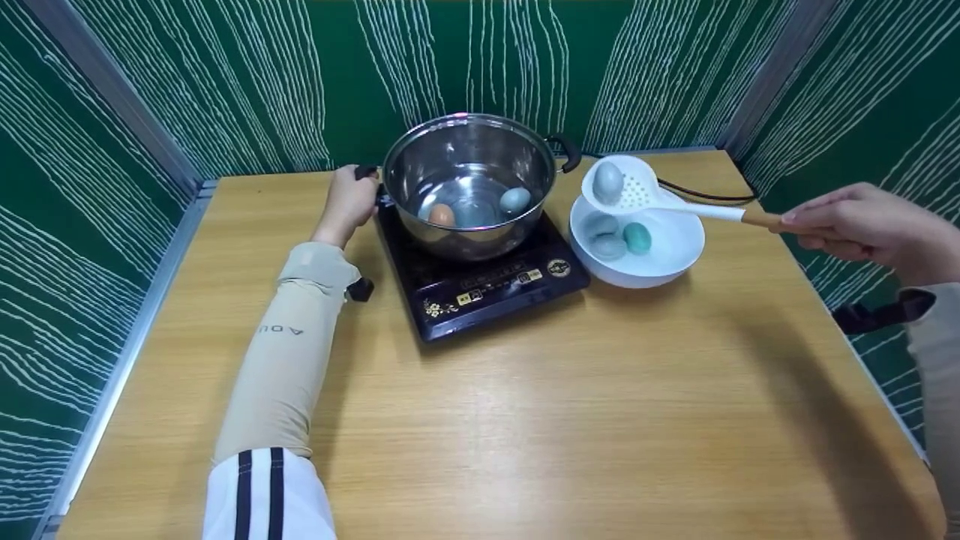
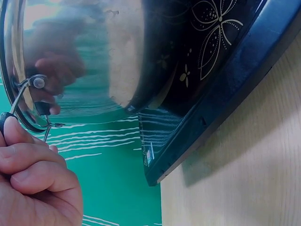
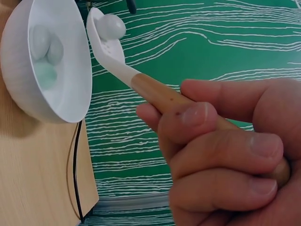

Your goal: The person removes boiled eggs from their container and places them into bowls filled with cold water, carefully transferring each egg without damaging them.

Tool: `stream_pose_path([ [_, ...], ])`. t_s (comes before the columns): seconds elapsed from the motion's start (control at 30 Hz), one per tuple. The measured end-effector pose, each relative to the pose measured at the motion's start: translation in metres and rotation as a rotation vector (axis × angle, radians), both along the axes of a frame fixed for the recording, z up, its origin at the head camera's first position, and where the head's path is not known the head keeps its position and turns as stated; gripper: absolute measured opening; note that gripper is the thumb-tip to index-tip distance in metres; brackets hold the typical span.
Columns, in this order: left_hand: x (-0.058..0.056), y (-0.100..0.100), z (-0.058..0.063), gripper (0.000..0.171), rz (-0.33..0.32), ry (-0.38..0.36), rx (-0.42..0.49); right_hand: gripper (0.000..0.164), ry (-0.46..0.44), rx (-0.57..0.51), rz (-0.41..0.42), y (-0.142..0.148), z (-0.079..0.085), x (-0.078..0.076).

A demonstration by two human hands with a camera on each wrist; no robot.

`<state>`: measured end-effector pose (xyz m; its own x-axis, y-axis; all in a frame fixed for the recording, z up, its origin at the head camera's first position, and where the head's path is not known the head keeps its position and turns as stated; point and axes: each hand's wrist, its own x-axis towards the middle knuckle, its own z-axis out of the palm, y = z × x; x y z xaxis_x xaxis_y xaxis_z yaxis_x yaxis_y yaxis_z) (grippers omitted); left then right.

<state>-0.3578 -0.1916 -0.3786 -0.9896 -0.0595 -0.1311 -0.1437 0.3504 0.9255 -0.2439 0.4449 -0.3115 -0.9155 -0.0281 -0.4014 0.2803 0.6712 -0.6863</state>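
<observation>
My right hand [image 1: 862, 225] grips the wooden handle of a white slotted ladle [image 3: 117, 70]. A pale blue egg [image 1: 608, 182] lies in the ladle's perforated bowl, over the left rim of a white bowl [image 1: 675, 262]. Inside that bowl are a green egg [image 1: 637, 238] and pale eggs [image 3: 40, 42]. With curled fingers my left hand [image 1: 351, 199] holds the left handle of a steel pot [image 1: 469, 244]. The pot stands on a black induction cooker [image 1: 487, 289]. A brown egg [image 1: 442, 215] and a pale blue egg [image 1: 514, 200] rest in it.
The wooden table [image 1: 510, 420] carries the cooker and white bowl. Green walls with white streaks [image 1: 510, 60] enclose its back and sides. A black cable [image 1: 705, 193] runs behind the bowl. The pot's right handle [image 1: 570, 154] juts toward the ladle.
</observation>
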Motion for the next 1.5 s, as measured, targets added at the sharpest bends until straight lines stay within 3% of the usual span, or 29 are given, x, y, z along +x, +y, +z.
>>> stream_pose_path([
  [0.27,-0.003,0.0,-0.001,0.012,-0.004,-0.004,0.005,0.032,-0.023,0.083,0.046,-0.002,0.001,0.001],
  [0.5,-0.002,0.001,-0.005,0.014,-0.004,0.09,0.021,0.035,-0.059,0.094,0.063,-0.013,0.008,-0.002],
  [0.6,-0.002,0.001,-0.005,0.014,-0.003,0.095,0.025,0.035,-0.057,0.108,0.071,-0.018,0.012,-0.002],
  [0.9,-0.003,-0.001,-0.004,0.012,-0.002,0.03,0.013,0.044,-0.009,0.227,0.132,-0.036,0.019,0.003],
  [1.23,-0.002,-0.001,-0.005,0.014,0.002,0.052,-0.002,0.045,0.072,0.354,0.139,-0.053,0.026,0.009],
  [1.5,-0.004,0.0,-0.007,0.019,-0.005,0.053,0.035,0.044,0.119,0.417,0.147,-0.056,0.03,0.01],
])
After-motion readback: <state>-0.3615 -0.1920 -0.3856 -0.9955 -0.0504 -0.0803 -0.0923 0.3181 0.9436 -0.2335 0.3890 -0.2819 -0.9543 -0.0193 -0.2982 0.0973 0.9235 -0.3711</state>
